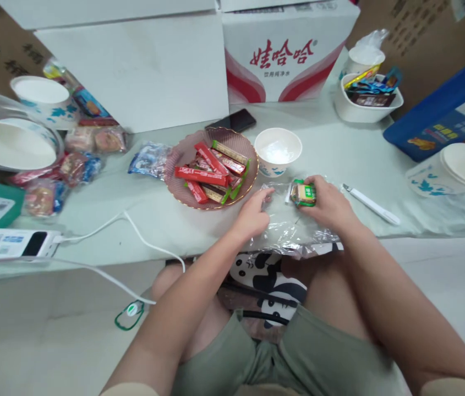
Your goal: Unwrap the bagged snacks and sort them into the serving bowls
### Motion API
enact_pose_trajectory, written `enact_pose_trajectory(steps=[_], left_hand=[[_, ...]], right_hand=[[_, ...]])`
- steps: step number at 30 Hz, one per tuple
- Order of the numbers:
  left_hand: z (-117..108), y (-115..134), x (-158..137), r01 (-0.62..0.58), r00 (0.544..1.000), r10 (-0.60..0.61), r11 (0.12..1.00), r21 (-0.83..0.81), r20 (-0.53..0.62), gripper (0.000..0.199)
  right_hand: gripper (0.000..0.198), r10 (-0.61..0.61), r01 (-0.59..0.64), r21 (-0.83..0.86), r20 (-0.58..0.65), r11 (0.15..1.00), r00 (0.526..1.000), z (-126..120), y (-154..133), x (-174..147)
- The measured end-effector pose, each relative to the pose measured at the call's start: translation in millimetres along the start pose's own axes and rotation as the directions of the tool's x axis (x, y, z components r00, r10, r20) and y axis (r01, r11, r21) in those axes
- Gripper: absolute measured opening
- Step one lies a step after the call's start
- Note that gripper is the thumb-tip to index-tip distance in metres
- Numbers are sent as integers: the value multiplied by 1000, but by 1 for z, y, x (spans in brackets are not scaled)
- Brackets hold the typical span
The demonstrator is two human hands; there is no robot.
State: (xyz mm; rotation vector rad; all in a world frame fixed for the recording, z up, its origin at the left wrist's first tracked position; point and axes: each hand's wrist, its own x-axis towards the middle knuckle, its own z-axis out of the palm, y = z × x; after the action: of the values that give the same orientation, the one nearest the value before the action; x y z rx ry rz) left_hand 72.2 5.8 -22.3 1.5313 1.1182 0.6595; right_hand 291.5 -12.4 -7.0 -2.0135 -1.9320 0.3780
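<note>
My right hand [329, 204] grips a small packet of crackers [303, 194] in a clear and green wrapper. Under both hands, a crinkled clear plastic bag [288, 226] lies flat and hangs over the table's front edge. My left hand [253, 213] is at the bag's left side, index finger reaching forward and the other fingers curled on the film. Just behind it stands a pink ribbed plate [176, 184] with a gold rim, piled with red and green wrapped snack bars [202, 176]. A white paper bowl [278, 148] stands behind the bag.
A white utility knife [371, 204] lies right of my right hand. Behind the plate is a black phone [232, 121]. Wrapped snacks [42, 195] and paper bowls [44, 102] occupy the left. A snack-filled tub [368, 113] is back right. A white cable [149, 242] crosses the front edge.
</note>
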Motion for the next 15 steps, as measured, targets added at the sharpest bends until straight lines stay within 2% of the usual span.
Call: enact_pose_trajectory(steps=[5, 7, 10, 11, 13, 15], left_hand=[[2, -2, 0, -22, 1000, 21, 999, -42, -10, 82], [2, -2, -1, -36, 999, 36, 999, -40, -6, 82], [2, -1, -2, -61, 998, 61, 998, -28, 10, 82], [2, -2, -2, -73, 997, 73, 997, -21, 13, 82], [3, -4, -1, -108, 994, 108, 994, -7, 10, 83], [5, -7, 0, -155, 988, 155, 988, 6, 2, 83]], right_hand=[[54, 117, -137, 289, 87, 948, 989, -17, 8, 8], [58, 191, -193, 342, 41, 920, 981, -28, 10, 5], [58, 278, -241, 244, -130, 939, 952, -48, -2, -4], [57, 266, -230, 191, -192, 954, 945, -54, -13, -6], [54, 167, -143, 106, -269, 984, 949, -61, -43, -4], [55, -3, 19, 62, -251, 998, 968, -57, -83, 6]])
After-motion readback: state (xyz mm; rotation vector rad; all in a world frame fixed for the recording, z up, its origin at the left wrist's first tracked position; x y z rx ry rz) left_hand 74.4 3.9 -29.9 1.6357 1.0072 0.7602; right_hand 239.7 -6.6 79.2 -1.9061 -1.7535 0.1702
